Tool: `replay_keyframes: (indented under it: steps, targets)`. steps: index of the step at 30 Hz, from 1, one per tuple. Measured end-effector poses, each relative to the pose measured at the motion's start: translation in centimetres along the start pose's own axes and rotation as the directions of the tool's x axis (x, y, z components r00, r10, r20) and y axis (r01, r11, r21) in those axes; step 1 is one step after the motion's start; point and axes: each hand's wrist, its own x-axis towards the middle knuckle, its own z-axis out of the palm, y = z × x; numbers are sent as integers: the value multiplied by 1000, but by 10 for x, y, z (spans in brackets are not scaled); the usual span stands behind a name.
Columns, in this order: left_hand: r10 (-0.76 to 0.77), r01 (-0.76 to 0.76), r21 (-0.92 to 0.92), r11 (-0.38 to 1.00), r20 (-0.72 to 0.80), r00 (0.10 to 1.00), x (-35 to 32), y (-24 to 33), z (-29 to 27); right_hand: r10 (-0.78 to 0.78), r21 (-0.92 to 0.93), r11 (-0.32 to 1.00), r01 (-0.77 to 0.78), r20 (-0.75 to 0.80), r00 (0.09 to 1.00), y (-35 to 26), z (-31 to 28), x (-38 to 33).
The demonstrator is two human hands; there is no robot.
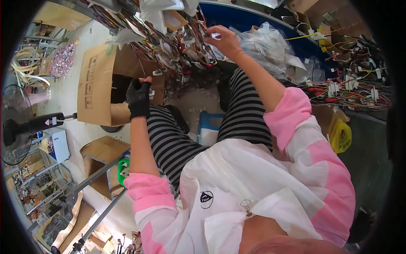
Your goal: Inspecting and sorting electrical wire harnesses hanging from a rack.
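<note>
My left hand (138,97) wears a black fingerless glove and is raised beside an open cardboard box (96,84). Its thumb and finger are closed around a thin wire (142,67) that runs up toward the hanging bundle. My bare right hand (226,42) is up at the right side of that bundle. Its thumb and fingers are curved with a gap between them, the tips close to the wires. The wire bundle (182,53) hangs in front of me, many-coloured, with white connectors and small tags among the strands.
Clear plastic bags (268,46) lie on a blue surface at the right of the bundle. More wires with connectors (351,86) cover the far right. A black fan (25,127) stands at left, near a metal rail (99,173). A yellow bag (340,135) hangs at right.
</note>
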Motion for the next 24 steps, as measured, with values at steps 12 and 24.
replay_keyframes:
  steps: [12, 24]
  targets:
    - [171, -118, 448, 886, -80, 982, 28, -9, 1, 149, 502, 776, -383, 444, 884, -58, -46, -47]
    - [106, 131, -501, 855, 416, 903, -33, 104, 116, 188, 675, 490, -552, 536, 823, -85, -45, -70]
